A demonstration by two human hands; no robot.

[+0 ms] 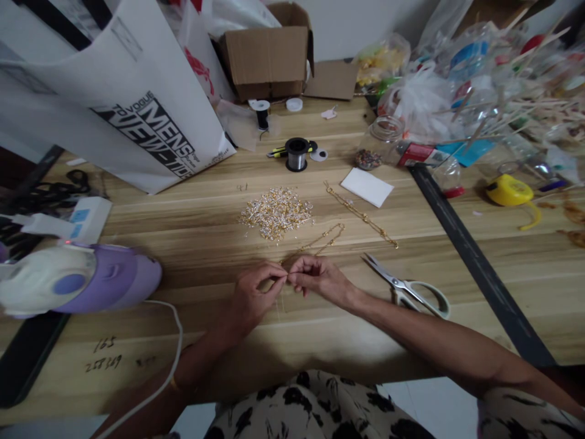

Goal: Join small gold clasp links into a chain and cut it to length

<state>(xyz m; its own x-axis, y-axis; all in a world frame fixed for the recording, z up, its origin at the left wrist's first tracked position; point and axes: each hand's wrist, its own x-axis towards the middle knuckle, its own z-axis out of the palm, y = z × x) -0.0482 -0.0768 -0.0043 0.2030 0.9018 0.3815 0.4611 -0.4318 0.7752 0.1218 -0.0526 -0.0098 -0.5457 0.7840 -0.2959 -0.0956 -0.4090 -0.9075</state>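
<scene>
My left hand (256, 294) and my right hand (320, 279) meet fingertip to fingertip over the wooden table. Both are closed in a pinch; the thin thread or wire between them is too fine to make out well. Pale strands hang below my left fingertips. Just beyond the hands, a gold beaded chain (331, 233) lies on the wood, its near end running toward my fingers. A loose pile of gold and silver beads (277, 212) is spread farther up. Another gold chain (363, 216) lies stretched out to the right of the pile.
Scissors (406, 289) lie right of my right hand. Beyond are a white card (367, 187), a wire spool (297, 155) and a bead jar (377, 146). A purple-and-white device (109, 277) with a white cable is at left, a paper bag (137, 103) behind it. A dark metal strip (479, 262) crosses the right side.
</scene>
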